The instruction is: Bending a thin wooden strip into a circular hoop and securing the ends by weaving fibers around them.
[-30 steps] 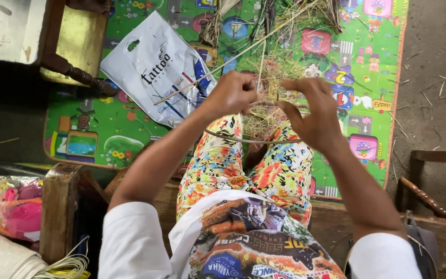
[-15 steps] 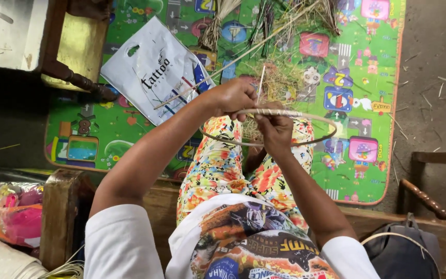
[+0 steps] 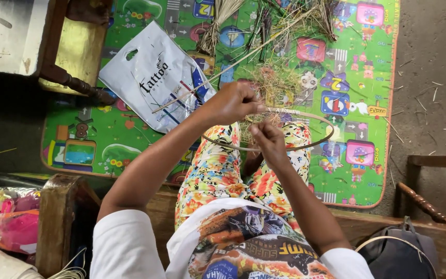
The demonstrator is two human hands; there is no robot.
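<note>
A thin cane hoop (image 3: 320,138) lies flat above my knees, partly wound with dry grass. My left hand (image 3: 232,102) grips the hoop's far rim where the grass wrapping sits. My right hand (image 3: 267,138) is closed inside the ring, pinching a strand of grass close under the left hand. A long pale stick (image 3: 238,61) runs slantwise from under my left hand toward the top of the mat. Loose dry grass (image 3: 277,82) is heaped on the mat just beyond the hoop.
A colourful play mat (image 3: 135,139) covers the floor. On it lie a white plastic bag (image 3: 150,77) and bundles of grass (image 3: 222,20). A wooden chair (image 3: 73,57) stands at the left, another chair leg (image 3: 419,199) at the right, a dark bag (image 3: 403,253) beside me.
My right hand has drawn in from the hoop's right side to inside the ring, close under the left hand. The hoop has tipped flatter over my knees.
</note>
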